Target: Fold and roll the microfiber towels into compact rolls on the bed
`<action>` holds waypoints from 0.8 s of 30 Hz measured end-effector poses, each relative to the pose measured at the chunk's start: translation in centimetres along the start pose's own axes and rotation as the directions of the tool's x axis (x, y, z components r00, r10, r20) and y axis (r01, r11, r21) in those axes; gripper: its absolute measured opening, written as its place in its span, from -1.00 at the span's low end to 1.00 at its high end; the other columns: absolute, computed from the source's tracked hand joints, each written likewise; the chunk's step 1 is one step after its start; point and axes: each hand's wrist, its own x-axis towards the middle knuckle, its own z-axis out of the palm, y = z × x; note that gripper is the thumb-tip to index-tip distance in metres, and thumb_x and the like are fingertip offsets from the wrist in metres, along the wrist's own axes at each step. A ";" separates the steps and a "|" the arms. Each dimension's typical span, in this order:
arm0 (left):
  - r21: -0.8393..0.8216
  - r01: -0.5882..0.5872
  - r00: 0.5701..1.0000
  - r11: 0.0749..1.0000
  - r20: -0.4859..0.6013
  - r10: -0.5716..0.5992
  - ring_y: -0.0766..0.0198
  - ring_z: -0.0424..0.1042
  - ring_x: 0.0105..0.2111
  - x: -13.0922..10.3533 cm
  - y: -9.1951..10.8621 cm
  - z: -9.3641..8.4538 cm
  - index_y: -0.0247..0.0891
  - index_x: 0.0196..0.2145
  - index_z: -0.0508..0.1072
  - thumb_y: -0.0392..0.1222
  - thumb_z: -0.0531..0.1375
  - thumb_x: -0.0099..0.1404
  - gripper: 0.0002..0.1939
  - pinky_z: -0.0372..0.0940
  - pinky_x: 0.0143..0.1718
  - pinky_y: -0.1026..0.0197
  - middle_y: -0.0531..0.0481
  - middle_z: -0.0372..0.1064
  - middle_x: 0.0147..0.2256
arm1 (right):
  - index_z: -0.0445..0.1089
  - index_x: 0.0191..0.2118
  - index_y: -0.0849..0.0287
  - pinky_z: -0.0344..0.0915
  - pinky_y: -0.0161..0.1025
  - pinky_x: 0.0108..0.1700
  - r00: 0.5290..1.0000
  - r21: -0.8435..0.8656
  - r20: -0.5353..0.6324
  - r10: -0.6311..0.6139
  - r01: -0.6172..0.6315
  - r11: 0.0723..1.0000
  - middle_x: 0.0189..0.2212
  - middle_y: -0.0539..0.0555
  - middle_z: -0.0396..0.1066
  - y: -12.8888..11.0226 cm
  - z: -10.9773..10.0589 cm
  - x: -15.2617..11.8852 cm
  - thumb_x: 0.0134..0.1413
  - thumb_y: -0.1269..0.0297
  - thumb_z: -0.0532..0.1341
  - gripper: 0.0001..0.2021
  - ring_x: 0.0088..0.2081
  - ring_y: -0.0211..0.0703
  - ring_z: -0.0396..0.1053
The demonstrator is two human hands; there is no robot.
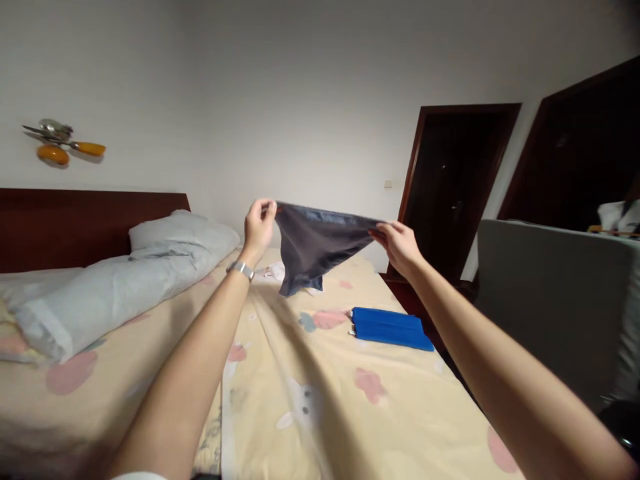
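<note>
A dark grey cloth garment (320,243) hangs stretched in the air above the bed, its top edge nearly straight between my two hands. My left hand (261,227) pinches its left upper corner; a silver band is round that wrist. The right upper corner is gripped between the fingers of my right hand (397,243). The garment's lower part droops to the left of centre. A folded blue cloth (393,327) lies flat on the patterned bed sheet (415,400), below and in front of my right hand. Behind the garment, a small pale pink-and-white item (275,271) is partly hidden.
A rumpled light grey quilt (125,287) lies along the left side of the bed, by the wooden headboard (90,227). On the right stands a grey-covered panel (550,300) with white items on top. A dark door (455,193) is at the back.
</note>
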 end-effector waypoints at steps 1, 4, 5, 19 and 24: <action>0.017 0.031 0.999 0.999 0.015 -0.031 0.28 0.42 -0.01 -3.1 -0.5 -0.6 -0.38 -0.07 0.37 -0.05 0.01 0.43 -0.67 0.28 0.03 0.22 -0.14 0.44 -0.04 | 0.44 -0.11 0.25 0.29 -0.27 -0.02 1.000 -0.044 0.003 0.016 -0.016 0.999 -0.12 0.10 0.52 2.0 -0.3 -1.8 0.12 -0.07 0.12 -0.54 -0.07 -0.25 0.40; 0.073 0.141 0.987 0.987 0.072 -0.146 0.14 0.46 -0.04 -14.2 -2.5 -2.4 -0.34 -0.10 0.41 -0.04 0.03 0.43 -0.68 0.35 0.00 0.10 -0.20 0.49 -0.08 | 0.52 -0.20 0.23 0.29 -0.12 0.01 0.995 -0.130 0.046 0.087 -0.081 0.988 -0.15 0.19 0.54 7.9 -0.8 -9.0 0.07 -0.06 0.16 -0.57 -0.07 -0.03 0.42; 0.092 0.175 0.978 0.980 0.096 -0.184 0.09 0.49 -0.07 -18.3 -3.3 -2.9 -0.34 -0.12 0.43 -0.02 0.04 0.42 -0.67 0.37 -0.03 0.07 -0.22 0.51 -0.11 | 0.54 -0.26 0.25 0.30 -0.06 -0.01 0.991 -0.155 0.063 0.114 -0.103 0.983 -0.21 0.23 0.56 9.7 -0.7 -11.9 0.03 -0.07 0.19 -0.56 -0.10 0.06 0.44; 0.428 0.473 0.583 0.770 0.503 -0.638 0.21 0.53 -0.29 -41.9 -8.8 -13.0 -0.10 -0.26 0.54 0.10 0.09 0.33 -0.69 0.38 -0.21 0.29 0.02 0.54 -0.33 | 0.55 -0.32 0.18 0.30 -0.20 -0.15 0.798 -0.391 0.477 0.368 -0.182 0.902 -0.32 0.12 0.54 19.8 -4.5 -34.1 0.24 0.00 0.05 -0.58 -0.23 0.02 0.43; 0.309 0.494 0.695 0.813 0.421 -0.583 0.17 0.50 -0.19 -38.3 -9.0 -10.2 -0.21 -0.28 0.53 0.15 0.13 0.28 -0.62 0.36 -0.13 0.23 -0.06 0.53 -0.25 | 0.43 -0.54 0.21 0.19 -0.28 -0.37 0.727 -0.392 0.533 0.433 -0.241 0.888 -0.58 0.00 0.35 19.4 -4.6 -30.3 0.13 -0.02 0.15 -0.59 -0.46 -0.16 0.28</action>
